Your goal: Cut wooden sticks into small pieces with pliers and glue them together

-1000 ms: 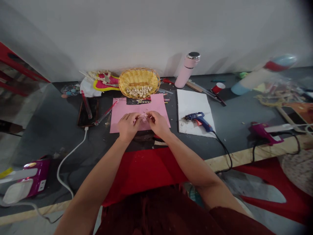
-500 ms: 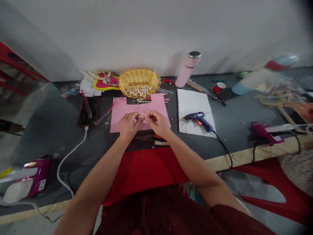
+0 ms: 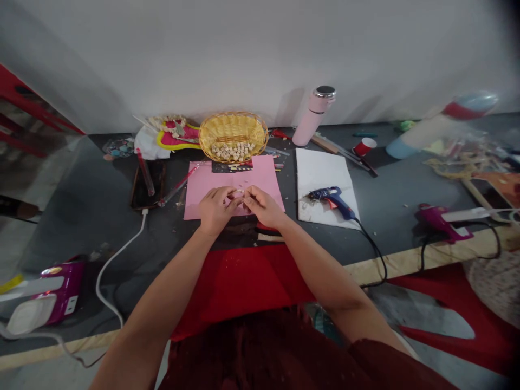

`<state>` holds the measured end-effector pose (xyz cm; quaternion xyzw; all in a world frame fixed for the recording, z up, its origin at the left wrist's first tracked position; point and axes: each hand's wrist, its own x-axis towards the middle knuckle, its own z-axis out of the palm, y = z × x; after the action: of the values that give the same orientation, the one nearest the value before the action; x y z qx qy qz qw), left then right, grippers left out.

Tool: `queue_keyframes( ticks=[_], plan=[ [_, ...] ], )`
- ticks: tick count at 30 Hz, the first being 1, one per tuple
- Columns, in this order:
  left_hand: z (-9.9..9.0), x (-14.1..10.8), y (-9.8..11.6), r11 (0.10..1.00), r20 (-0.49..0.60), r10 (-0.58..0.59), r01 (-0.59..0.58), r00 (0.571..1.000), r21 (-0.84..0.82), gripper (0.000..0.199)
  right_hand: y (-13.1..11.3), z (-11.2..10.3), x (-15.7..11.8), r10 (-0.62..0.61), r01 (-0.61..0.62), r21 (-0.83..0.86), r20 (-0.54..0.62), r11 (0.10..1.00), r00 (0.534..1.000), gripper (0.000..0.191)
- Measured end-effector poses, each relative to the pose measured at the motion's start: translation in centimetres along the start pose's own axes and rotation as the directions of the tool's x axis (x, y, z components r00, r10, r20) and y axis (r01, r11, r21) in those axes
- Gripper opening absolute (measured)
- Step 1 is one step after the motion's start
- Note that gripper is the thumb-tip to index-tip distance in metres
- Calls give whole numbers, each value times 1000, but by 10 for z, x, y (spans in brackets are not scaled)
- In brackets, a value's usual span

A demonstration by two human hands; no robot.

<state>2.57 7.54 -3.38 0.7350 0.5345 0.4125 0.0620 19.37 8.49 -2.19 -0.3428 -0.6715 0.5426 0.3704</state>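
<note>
Over a pink sheet (image 3: 266,179) on the dark tabletop, my left hand (image 3: 217,207) and my right hand (image 3: 262,206) meet with bent, pinching fingers. A tiny pale piece shows between the fingertips, too small to make out. Small pale crumbs lie on the sheet just beyond. Behind it stands a yellow wicker basket (image 3: 233,130) with several small pale pieces (image 3: 233,151) in its front part. Pencils (image 3: 241,168) lie between basket and sheet.
At the right, a blue glue gun (image 3: 333,200) rests on a white board (image 3: 325,168). A pink bottle (image 3: 309,122) and red cup (image 3: 364,145) stand behind. A phone (image 3: 148,187) with a white cable (image 3: 119,250) lies left; a purple power block (image 3: 67,292) sits front left.
The view has shifted very slightly. My fingertips have moved a little against each other, staying together over the pink sheet.
</note>
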Motion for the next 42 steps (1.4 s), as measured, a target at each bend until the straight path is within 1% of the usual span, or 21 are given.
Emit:
queue_keyframes(
  ticks=[2,3,5,6,8,10,12,14,16,17,19,20,22,24,27,29,32,35,38,40,42],
  plan=[
    [-1,0,-1,999,-18,-11,11,1000,-37,29,0,-2,1,22,-22,148,-1,989,1000,32],
    [-1,0,-2,998,-33,-25,23,999,-54,30,0,-4,3,34,-24,211,-41,977,999,33],
    [-2,1,-5,996,-67,-58,53,996,-65,32,2,-11,6,50,3,260,-198,966,979,33],
    [-3,2,-6,996,-83,-71,66,994,-57,32,4,-15,7,53,18,239,-286,971,957,33],
    [-4,2,-9,997,-105,-71,69,992,-24,31,7,-24,8,41,10,122,-407,993,912,33],
    [-4,2,-10,999,-109,-49,50,993,8,31,7,-32,8,14,-58,-81,-465,995,885,31],
    [-4,2,-11,999,-104,-32,35,994,27,32,7,-36,6,-22,-160,-331,-485,930,874,31],
    [-3,2,-11,999,-96,-33,36,995,39,32,6,-36,5,-47,-244,-521,-484,818,874,28],
    [-3,1,-11,998,-90,-38,42,995,43,32,7,-35,4,-82,-257,-609,-472,751,878,15],
    [-2,1,-11,998,-88,-41,44,995,39,32,8,-34,5,-116,-238,-633,-464,736,878,13],
    [-1,1,-10,998,-85,-48,50,995,26,31,11,-34,6,-192,-184,-665,-450,724,872,31],
    [-1,1,-10,998,-86,-54,56,995,19,31,12,-35,6,-219,-166,-678,-444,716,869,35],
    [0,1,-10,998,-82,-65,66,995,10,30,12,-39,7,-230,-166,-702,-432,692,872,25],
    [1,0,-10,997,-69,-72,73,995,9,29,8,-45,6,-204,-214,-729,-438,650,875,15],
    [1,0,-10,998,-40,-69,70,997,12,28,1,-53,3,-144,-330,-753,-486,570,862,31],
    [1,0,-9,997,-24,-69,69,997,19,27,-2,-57,1,-109,-377,-749,-509,546,854,31],
    [1,0,-9,997,-10,-74,74,997,27,26,-2,-58,0,-60,-373,-769,-468,520,882,20],
    [1,-1,-9,996,-5,-77,77,997,32,26,2,-54,-2,62,-369,-824,-381,430,923,26],
    [1,-1,-10,997,-8,-73,73,997,39,26,4,-48,-2,146,-366,-863,-336,347,931,27],
    [2,-1,-9,997,-11,-67,67,998,37,26,4,-45,-2,156,-344,-873,-308,346,938,25],
    [1,0,-9,998,-13,-62,62,998,31,25,3,-42,-2,146,-320,-870,-285,374,947,23]
  ],
)
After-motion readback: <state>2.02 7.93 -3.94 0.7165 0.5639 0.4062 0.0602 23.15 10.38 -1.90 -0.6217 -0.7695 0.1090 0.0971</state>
